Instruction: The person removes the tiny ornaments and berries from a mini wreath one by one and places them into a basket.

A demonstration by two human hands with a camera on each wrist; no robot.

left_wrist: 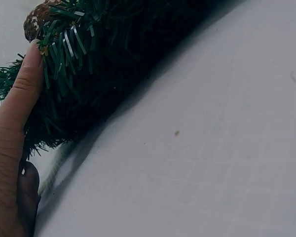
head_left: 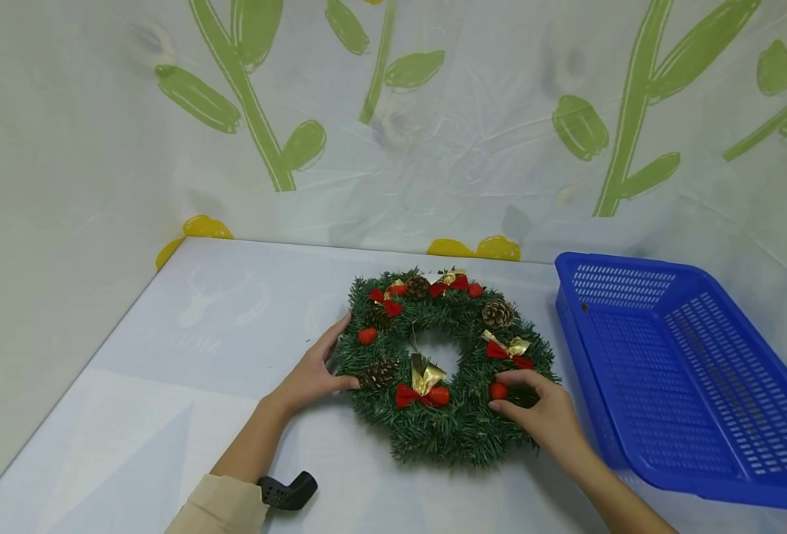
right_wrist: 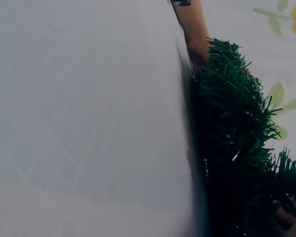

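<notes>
A green Christmas wreath [head_left: 456,430] lies on the white table in the head view, trimmed with pinecones [head_left: 498,313], red-and-gold bows [head_left: 426,386] and red berries [head_left: 367,336]. My left hand [head_left: 308,377] grips its left rim, thumb on top beside a pinecone; the left wrist view shows that thumb [left_wrist: 25,81] against the needles and a finger lower down. At the right side of the ring, thumb and index finger of my right hand [head_left: 553,419] pinch a red berry [head_left: 498,391] just below a bow. Its other fingers are partly hidden.
A blue perforated plastic basket [head_left: 607,437] stands right of the wreath, close to my right hand. Behind the table [head_left: 233,297] hangs a white wall covering [head_left: 486,148] printed with green stems. A black strap mount [head_left: 289,491] sits on my left wrist.
</notes>
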